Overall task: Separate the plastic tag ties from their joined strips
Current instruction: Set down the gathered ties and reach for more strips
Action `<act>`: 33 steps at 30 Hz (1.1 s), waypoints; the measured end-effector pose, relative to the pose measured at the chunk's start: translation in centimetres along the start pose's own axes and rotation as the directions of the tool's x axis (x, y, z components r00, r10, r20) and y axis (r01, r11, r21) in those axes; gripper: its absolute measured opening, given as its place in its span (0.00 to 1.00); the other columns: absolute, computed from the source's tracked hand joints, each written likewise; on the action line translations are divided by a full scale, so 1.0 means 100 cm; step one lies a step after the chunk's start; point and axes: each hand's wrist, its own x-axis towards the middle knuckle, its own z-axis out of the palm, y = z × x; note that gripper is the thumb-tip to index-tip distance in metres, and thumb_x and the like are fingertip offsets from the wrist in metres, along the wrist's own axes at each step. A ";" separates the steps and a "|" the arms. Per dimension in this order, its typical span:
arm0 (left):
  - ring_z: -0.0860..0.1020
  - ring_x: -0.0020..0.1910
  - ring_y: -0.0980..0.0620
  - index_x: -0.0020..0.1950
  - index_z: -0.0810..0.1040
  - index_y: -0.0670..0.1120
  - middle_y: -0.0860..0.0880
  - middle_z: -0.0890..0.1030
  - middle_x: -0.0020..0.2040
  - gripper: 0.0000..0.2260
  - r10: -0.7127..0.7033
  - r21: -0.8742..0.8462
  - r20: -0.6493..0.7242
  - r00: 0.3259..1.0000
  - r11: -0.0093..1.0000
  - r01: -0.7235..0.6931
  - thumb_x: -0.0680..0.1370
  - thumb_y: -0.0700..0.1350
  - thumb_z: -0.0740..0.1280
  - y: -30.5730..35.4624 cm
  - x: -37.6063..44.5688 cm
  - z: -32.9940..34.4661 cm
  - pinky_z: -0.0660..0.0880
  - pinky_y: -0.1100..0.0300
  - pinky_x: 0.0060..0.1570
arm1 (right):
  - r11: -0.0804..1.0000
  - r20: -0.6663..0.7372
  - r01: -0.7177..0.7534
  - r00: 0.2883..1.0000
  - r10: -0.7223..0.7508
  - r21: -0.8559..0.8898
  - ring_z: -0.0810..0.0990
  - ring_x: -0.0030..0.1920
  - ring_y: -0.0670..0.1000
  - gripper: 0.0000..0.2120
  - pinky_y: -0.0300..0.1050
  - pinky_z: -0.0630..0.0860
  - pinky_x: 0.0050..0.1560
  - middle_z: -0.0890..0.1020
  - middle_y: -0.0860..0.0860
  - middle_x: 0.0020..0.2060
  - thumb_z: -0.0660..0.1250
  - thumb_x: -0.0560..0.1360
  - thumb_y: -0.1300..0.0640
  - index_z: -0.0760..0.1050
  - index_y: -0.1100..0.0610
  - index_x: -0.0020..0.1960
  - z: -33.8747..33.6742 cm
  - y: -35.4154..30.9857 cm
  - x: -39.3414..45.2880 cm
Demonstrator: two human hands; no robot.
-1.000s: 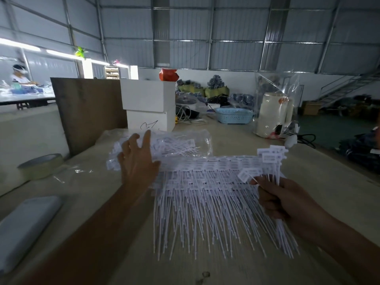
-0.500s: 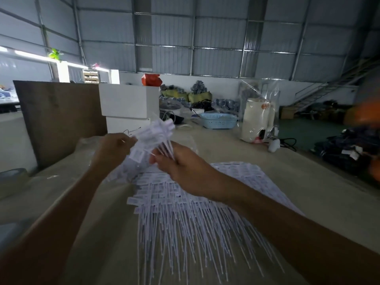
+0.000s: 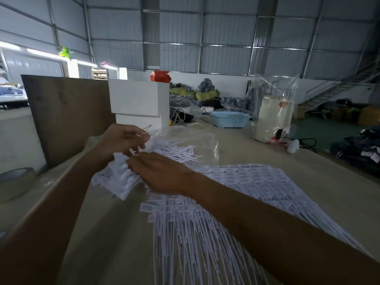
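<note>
A wide sheet of white joined tag-tie strips (image 3: 248, 177) lies fanned across the table in front of me, its tails pointing toward me. Loose separated ties (image 3: 181, 151) lie in a clear plastic bag (image 3: 205, 140) just behind my hands. My right hand (image 3: 162, 173) reaches left across the strips and grips a blurred white bundle of tag ties (image 3: 120, 182) at the bag's near left side. Just above it, my left hand (image 3: 123, 138) has its fingers curled and pinches the bag's edge. The fingertips of both hands are partly hidden.
White boxes (image 3: 137, 99) and a brown board (image 3: 65, 112) stand behind my hands. A blue basket (image 3: 230, 119) and a bagged white cylinder (image 3: 273, 118) sit at the back right. A tape roll (image 3: 16, 182) lies at the left. The table edge runs along the right.
My right hand carried a bunch of separated ties from the right side over to the bag on the left and lowered them there. My left hand went from lying on the bag to pinching it.
</note>
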 end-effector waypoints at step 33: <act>0.80 0.39 0.53 0.47 0.86 0.51 0.56 0.84 0.40 0.03 0.198 0.129 -0.292 0.936 0.978 -0.166 0.76 0.44 0.72 0.021 0.021 -0.015 0.77 0.55 0.47 | 0.828 0.251 -0.552 0.792 0.557 -0.095 0.79 0.52 0.65 0.22 0.49 0.66 0.44 0.79 0.62 0.55 0.67 0.77 0.55 0.65 0.59 0.68 0.000 0.042 0.012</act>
